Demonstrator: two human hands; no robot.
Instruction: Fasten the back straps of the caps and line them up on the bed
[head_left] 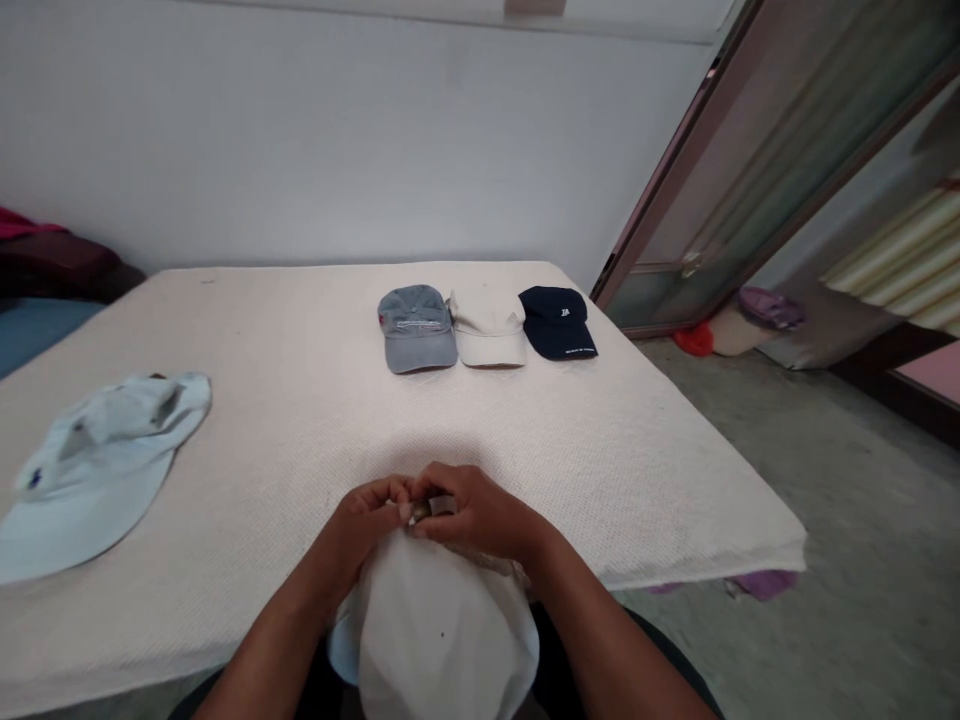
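A pale cream cap (442,630) sits low in front of me at the table's near edge, its back strap turned away from my body. My left hand (371,515) pinches the strap end between thumb and forefinger. Closed on the same strap from the other side is my right hand (469,510), beside a small brass-coloured buckle (421,510). The fingertips of both hands nearly touch. Fingers cover part of the strap, and the cap's brim is mostly hidden beneath the crown.
On the white-covered table (300,400), a grey cap (418,330), a cream cap (489,328) and a navy cap (559,322) lie in a row at the back. A light blue cap (105,460) rests at the left. The table's right edge drops to a concrete floor (862,560).
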